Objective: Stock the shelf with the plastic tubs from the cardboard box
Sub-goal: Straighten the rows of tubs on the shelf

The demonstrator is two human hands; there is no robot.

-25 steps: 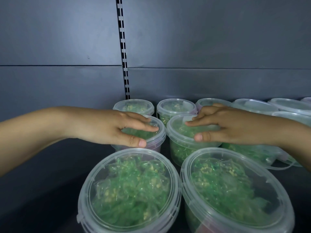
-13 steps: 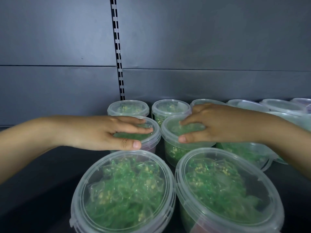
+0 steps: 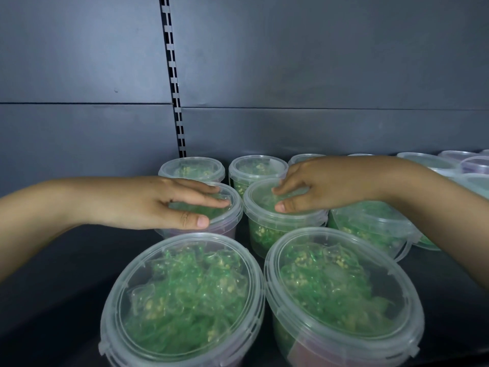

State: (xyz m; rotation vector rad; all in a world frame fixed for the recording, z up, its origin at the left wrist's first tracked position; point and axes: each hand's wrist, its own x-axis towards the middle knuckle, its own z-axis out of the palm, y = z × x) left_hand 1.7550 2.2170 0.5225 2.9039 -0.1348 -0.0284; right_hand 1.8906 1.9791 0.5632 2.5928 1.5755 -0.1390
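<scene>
Left hand (image 3: 156, 202) lay flat, fingers spread loosely, palm down on lid of middle-row left tub (image 3: 227, 221); not gripping. Right hand (image 3: 315, 189) open, fingertips and thumb pressed on lid of middle-row right tub (image 3: 275, 229). Both tubs stood on dark shelf (image 3: 66, 274), side by side, nearly touching. Two back tubs (image 3: 191, 169) behind, by grey back panel (image 3: 317, 75). Two front tubs (image 3: 185, 295) nearest camera. More tubs (image 3: 375, 223) stood right. Green contents showed through clear lids.
</scene>
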